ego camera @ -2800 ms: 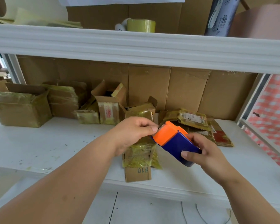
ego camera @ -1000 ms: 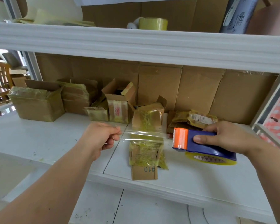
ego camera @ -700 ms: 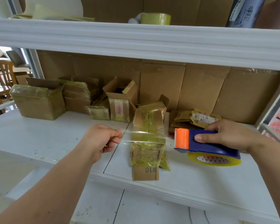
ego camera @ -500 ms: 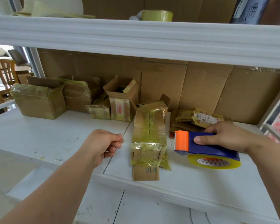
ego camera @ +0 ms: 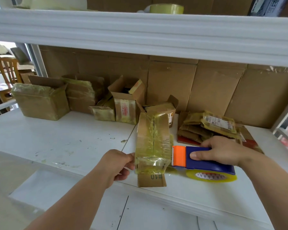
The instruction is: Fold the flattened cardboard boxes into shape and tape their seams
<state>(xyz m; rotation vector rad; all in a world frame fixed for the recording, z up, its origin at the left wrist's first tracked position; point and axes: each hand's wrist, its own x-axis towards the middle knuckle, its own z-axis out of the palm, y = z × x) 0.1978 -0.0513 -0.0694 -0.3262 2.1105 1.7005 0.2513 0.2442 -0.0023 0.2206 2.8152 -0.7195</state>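
A small cardboard box (ego camera: pixel 152 138), heavily covered in yellowed tape and marked "#10" on its near flap, stands at the front of the white shelf (ego camera: pixel 56 140). My left hand (ego camera: pixel 116 163) pinches the free end of a clear tape strip against the box's left side. The strip runs across the box's near face to the blue and orange tape dispenser (ego camera: pixel 201 159), which my right hand (ego camera: pixel 223 151) grips against the box's right side. The yellow tape roll (ego camera: pixel 211 175) shows under the dispenser.
Several taped and open cardboard boxes (ego camera: pixel 40 100) stand along the back left of the shelf. A pile of flattened boxes (ego camera: pixel 208 127) lies behind my right hand. Cardboard sheets line the back wall. An upper shelf (ego camera: pixel 140 34) overhangs with a tape roll (ego camera: pixel 166 9) on it.
The stretched tape strip came down from above the box onto its near face. Both hands moved in close to the box's sides, the dispenser lower and nearer the box.
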